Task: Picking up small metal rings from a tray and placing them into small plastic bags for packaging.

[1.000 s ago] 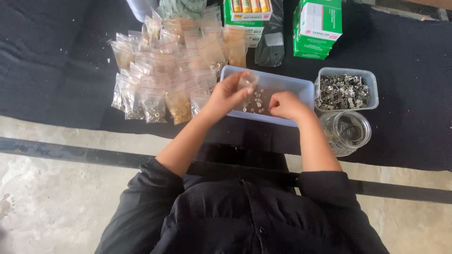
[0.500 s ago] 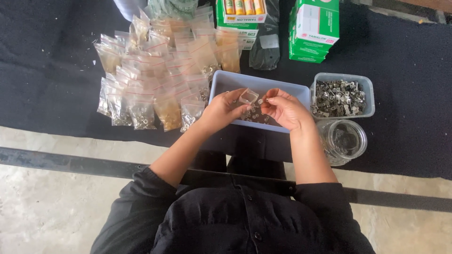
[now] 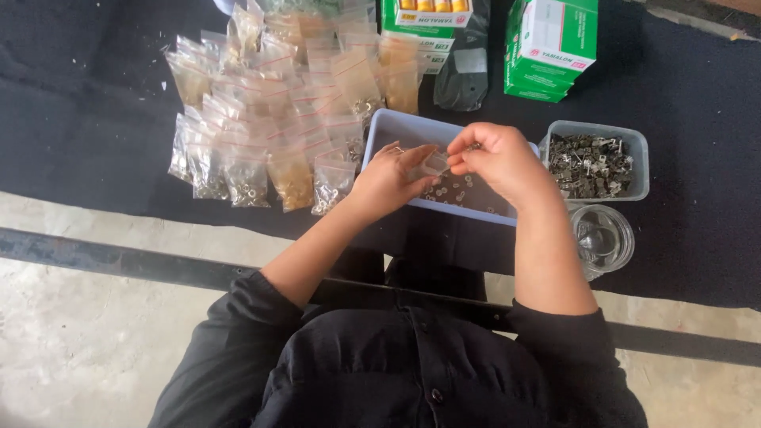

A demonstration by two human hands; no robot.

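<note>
Hands now closer together than before, left hand (image 3: 388, 176) pinching a small clear bag (image 3: 434, 164) over the blue tray (image 3: 380, 127), right hand (image 3: 495, 158) fingers closed at the bag's mouth, filled bags (image 3: 277, 111) left of tray, parts tub (image 3: 593, 162) and jar (image 3: 602, 238) right of it.

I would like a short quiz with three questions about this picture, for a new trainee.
1. True or false: both hands are over the blue tray.
2. Which container holds the dark metal clips? A) clear tub B) glass jar C) green box
3. What does the left hand hold?

Key: 1 true. 2 A. 3 A small clear bag, with the fingers of the right hand at its mouth.
</note>
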